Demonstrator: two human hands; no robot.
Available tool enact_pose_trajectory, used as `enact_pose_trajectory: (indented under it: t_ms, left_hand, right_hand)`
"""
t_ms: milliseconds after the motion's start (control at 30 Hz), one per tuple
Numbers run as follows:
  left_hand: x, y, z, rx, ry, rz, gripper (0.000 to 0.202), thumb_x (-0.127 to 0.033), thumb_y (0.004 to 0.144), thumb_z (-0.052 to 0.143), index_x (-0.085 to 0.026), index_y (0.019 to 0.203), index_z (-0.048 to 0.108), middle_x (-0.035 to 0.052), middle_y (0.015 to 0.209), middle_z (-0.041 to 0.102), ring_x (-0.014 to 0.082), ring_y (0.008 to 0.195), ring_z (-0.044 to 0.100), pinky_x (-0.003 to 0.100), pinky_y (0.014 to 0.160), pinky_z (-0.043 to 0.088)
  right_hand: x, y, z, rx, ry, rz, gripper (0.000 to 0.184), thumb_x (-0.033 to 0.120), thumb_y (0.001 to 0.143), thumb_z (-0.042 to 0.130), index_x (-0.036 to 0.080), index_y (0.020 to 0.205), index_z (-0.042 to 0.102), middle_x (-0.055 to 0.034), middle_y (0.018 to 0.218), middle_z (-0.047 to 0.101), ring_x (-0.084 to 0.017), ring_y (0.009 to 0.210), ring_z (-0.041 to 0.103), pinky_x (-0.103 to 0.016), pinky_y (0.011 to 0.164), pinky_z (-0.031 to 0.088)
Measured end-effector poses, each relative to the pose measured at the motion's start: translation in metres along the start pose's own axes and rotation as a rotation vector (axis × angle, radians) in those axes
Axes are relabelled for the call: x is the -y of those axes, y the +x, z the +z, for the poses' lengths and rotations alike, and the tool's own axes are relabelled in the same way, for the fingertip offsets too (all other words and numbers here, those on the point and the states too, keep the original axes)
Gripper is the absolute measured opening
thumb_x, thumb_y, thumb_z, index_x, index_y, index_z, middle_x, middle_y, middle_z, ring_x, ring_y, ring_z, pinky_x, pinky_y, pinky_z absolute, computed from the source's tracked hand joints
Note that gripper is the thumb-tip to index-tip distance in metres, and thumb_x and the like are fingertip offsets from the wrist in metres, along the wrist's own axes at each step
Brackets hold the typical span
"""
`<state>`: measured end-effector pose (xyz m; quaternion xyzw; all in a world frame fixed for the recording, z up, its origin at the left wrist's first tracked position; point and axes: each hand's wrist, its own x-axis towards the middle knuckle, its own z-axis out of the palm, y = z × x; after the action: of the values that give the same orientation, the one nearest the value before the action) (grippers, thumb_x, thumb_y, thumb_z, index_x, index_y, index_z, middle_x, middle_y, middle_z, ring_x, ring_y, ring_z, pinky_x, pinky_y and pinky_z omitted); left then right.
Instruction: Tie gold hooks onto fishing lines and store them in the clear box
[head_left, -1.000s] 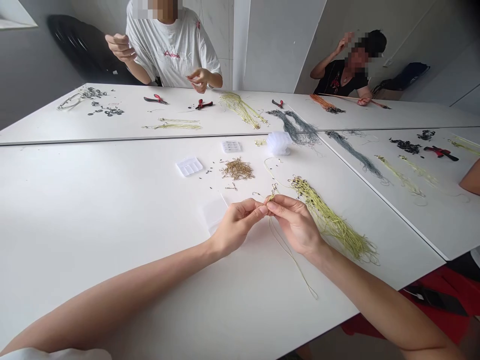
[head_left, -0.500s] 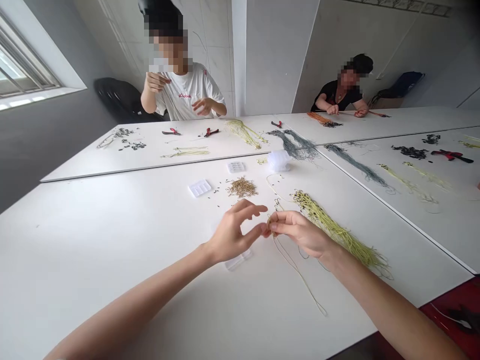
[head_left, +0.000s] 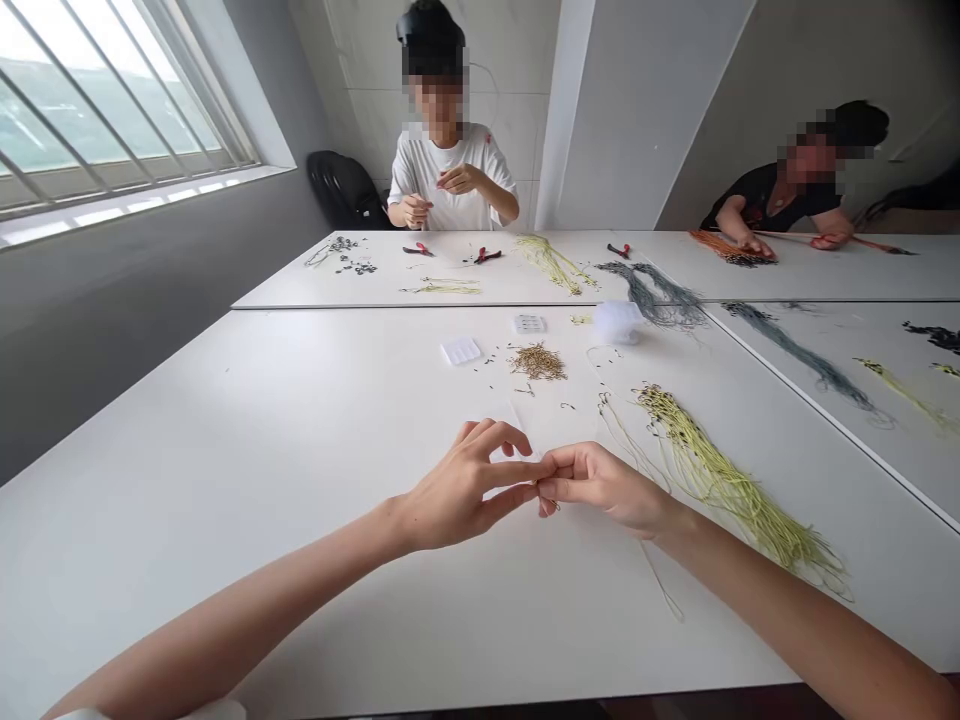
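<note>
My left hand (head_left: 465, 490) and my right hand (head_left: 604, 490) meet fingertip to fingertip above the white table. My right hand is closed in a pinch on a small golden fishing hook (head_left: 555, 507), mostly covered by the fingers. The thumb and index finger of my left hand pinch at the same spot, where what lies between them is too small to make out. A pale looped cord (head_left: 660, 580) shows below my right wrist. Beyond the hands lies a heap of golden fishing hooks (head_left: 538, 362). Right of my right hand rests a bundle of yellow-green cords with dark hooks (head_left: 720, 470).
Clear plastic boxes (head_left: 460, 350) stand behind the hooks, with a stacked pile (head_left: 619, 322) farther right. Grey cord bundles (head_left: 656, 295) and red-handled pliers (head_left: 487, 256) lie farther back. Two people, one in a white shirt (head_left: 454, 180), sit across the table.
My left fingers have closed in to meet the right fingertips. The view has swung left, so the table things appear farther right. The person in white has lowered a raised hand.
</note>
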<state>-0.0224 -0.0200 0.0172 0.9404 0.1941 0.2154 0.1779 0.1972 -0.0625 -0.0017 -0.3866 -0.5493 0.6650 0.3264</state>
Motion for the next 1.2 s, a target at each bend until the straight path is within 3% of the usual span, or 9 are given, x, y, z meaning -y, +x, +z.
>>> enact_pose_trajectory:
  t_ms: [233,400,633,900,1200]
  left_hand:
    - [-0.003,-0.031,0.002,-0.142,-0.028,-0.053,0.022,-0.026,0.095,0.055,-0.027,0.112,0.069,0.0081,0.105,0.059,0.0186,0.098,0.054,0.037,0.092,0.036]
    - [0.002,-0.045,0.001,-0.205,-0.066,-0.080,0.019,-0.026,0.092,0.058,-0.025,0.107,0.070,0.0081,0.104,0.059,0.0188,0.095,0.055,0.038,0.092,0.036]
    - [0.008,-0.055,0.002,-0.139,-0.093,-0.081,0.022,-0.027,0.093,0.056,-0.028,0.110,0.071,0.0090,0.113,0.058,0.0211,0.104,0.053,0.040,0.096,0.033]
    - [0.011,-0.054,0.006,-0.099,-0.104,-0.062,0.022,-0.025,0.095,0.054,-0.030,0.105,0.073,0.0075,0.109,0.061,0.0199,0.103,0.054,0.039,0.098,0.031]
    - [0.007,-0.051,0.001,-0.048,-0.211,-0.197,0.022,-0.025,0.095,0.054,-0.028,0.094,0.076,0.0071,0.109,0.060,0.0201,0.101,0.055,0.041,0.098,0.030]
  right_hand:
    - [0.004,0.011,0.021,0.033,-0.060,-0.003,0.019,0.036,0.083,0.070,0.018,0.089,0.074,-0.0032,0.076,0.066,-0.017,0.081,0.060,-0.038,0.090,0.044]
    - [0.004,0.016,0.029,0.015,-0.063,0.038,0.025,0.034,0.081,0.073,0.019,0.100,0.066,-0.0023,0.075,0.068,-0.017,0.079,0.062,-0.040,0.090,0.044]
    - [0.004,0.022,0.034,0.020,0.033,0.077,0.032,0.029,0.078,0.077,0.023,0.090,0.047,0.0028,0.070,0.064,-0.016,0.073,0.063,-0.038,0.082,0.046]
    - [-0.006,0.032,0.029,0.087,0.035,0.124,0.034,0.027,0.075,0.079,0.022,0.086,0.047,0.0037,0.070,0.064,-0.014,0.068,0.063,-0.037,0.082,0.047]
    - [-0.003,0.037,0.028,0.085,0.001,0.136,0.031,0.032,0.076,0.078,0.022,0.087,0.051,0.0007,0.071,0.068,-0.016,0.072,0.064,-0.040,0.085,0.046]
